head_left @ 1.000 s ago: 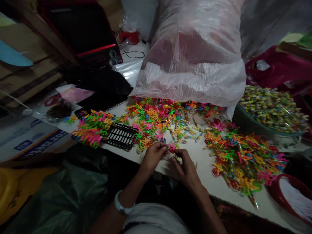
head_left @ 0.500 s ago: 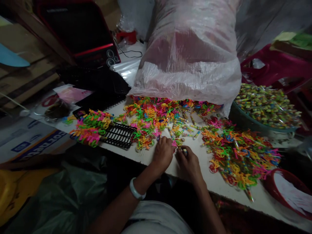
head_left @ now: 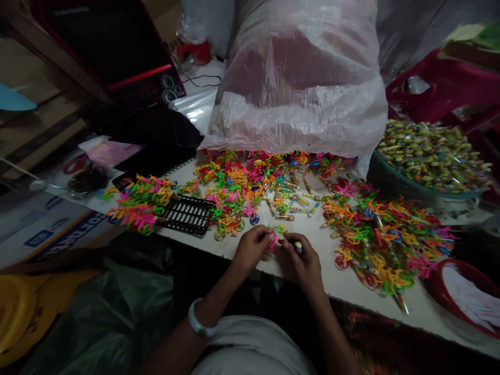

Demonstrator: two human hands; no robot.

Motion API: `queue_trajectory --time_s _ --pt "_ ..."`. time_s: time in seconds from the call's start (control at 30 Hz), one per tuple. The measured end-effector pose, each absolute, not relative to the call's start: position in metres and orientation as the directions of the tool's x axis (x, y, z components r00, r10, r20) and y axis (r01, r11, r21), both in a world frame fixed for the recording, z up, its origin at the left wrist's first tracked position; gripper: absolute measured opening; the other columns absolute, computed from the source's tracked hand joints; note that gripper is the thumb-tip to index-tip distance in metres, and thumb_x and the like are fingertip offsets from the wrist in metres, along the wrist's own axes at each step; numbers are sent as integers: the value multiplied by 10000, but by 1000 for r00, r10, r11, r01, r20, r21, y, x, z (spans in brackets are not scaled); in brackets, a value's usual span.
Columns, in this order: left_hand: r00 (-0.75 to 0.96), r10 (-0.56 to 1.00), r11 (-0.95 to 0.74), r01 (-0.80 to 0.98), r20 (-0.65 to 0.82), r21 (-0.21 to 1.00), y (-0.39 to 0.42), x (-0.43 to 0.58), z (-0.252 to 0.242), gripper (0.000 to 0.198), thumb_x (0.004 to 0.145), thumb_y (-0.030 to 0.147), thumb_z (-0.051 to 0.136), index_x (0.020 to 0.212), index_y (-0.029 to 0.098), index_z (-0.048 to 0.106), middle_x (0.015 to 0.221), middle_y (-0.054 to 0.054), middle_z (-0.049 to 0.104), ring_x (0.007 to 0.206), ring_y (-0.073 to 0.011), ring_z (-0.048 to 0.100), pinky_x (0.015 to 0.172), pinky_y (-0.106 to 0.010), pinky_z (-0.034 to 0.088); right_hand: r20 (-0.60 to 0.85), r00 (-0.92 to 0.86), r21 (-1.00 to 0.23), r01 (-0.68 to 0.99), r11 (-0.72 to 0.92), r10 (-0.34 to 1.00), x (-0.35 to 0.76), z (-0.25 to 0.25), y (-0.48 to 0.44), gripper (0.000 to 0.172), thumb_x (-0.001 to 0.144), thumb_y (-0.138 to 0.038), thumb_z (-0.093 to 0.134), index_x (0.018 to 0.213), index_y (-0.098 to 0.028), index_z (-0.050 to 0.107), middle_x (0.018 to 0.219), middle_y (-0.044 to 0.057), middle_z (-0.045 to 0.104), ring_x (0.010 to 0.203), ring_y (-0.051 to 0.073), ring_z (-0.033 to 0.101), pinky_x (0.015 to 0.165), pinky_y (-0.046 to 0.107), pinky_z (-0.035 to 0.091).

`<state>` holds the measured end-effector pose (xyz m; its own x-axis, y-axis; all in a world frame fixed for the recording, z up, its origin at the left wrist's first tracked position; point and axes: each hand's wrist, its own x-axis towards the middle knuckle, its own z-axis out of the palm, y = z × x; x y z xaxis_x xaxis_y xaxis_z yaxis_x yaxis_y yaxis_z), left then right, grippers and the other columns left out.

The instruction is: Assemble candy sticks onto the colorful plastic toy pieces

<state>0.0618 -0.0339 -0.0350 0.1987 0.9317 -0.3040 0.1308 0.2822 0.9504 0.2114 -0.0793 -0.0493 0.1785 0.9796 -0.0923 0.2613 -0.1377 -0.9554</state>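
Both hands meet over the front part of the white table (head_left: 332,276). My left hand (head_left: 250,249) is closed, thumb and fingertips pinching a small pink plastic toy bicycle (head_left: 273,239). Close on its right, my right hand (head_left: 307,260) is also closed around a small candy tube (head_left: 299,246) with a patterned wrapper; most of it is hidden by the fingers. Just beyond the fingertips shows a yellow-green plastic piece (head_left: 281,229). A blue wheel-shaped piece (head_left: 254,219) lies near the left hand. Farther back are loose candy tubes (head_left: 291,198) and a heap of colourful plastic toys (head_left: 230,182).
A large white sack (head_left: 300,114) lies behind the heap. Left stands a black slotted rack (head_left: 187,214) with toys on it. At right are a pile of toys with tubes (head_left: 378,245), a green basin (head_left: 422,195) of wrapped pieces and a red bowl (head_left: 439,291).
My left hand has moved slightly left and turned, so the pink toy bicycle now shows between the hands. The right hand stays nearly in place. The whole view has shifted a little.
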Motion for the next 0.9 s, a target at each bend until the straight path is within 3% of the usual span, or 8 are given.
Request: queue_trajectory --time_s 0.3,0.5,0.57,0.7,0.8,0.9 --pt "115 989 64 263 -98 963 -43 71 -38 153 833 266 521 721 179 577 745 0 529 728 -133 516 673 -240 405 -99 168 -943 298 -146 981 211 -49 -78 230 830 -427 571 867 -203 607 769 6 645 668 148 585 597 234 460" --pt "1 999 -48 352 51 935 -50 73 -45 205 867 184 442 664 191 466 720 3 483 732 -145 492 683 -261 399 -56 107 -960 268 -83 993 194 -55 -79 188 848 -384 553 840 -203 603 792 9 657 736 149 601 652 229 473" --pt "10 994 -105 442 112 891 -50 74 -47 179 863 144 424 700 192 479 762 -12 509 780 -159 502 721 -279 411 -71 99 -961 260 -95 993 187 -59 -83 189 853 -382 546 845 -201 599 806 14 665 737 151 607 660 234 477" --pt "135 987 -144 522 86 841 -45 76 -46 142 881 171 443 768 187 526 803 -32 558 821 -171 542 760 -299 451 -78 140 -936 329 -121 987 196 -60 -88 221 864 -396 519 908 -201 610 851 33 684 761 167 625 663 249 492" --pt "213 963 -256 552 162 793 -35 72 -43 138 883 291 509 940 180 569 967 -76 581 947 -192 550 850 -330 462 47 302 -864 491 -113 952 235 -48 -84 252 845 -411 537 950 -202 631 912 57 694 810 197 643 710 293 502" --pt "140 953 -283 725 268 628 -20 57 -41 228 901 242 463 1093 166 561 1159 -133 547 1098 -247 489 952 -414 402 324 498 -678 716 -170 804 279 -30 -76 318 852 -391 530 1070 -181 628 1079 113 666 979 258 625 850 394 472"
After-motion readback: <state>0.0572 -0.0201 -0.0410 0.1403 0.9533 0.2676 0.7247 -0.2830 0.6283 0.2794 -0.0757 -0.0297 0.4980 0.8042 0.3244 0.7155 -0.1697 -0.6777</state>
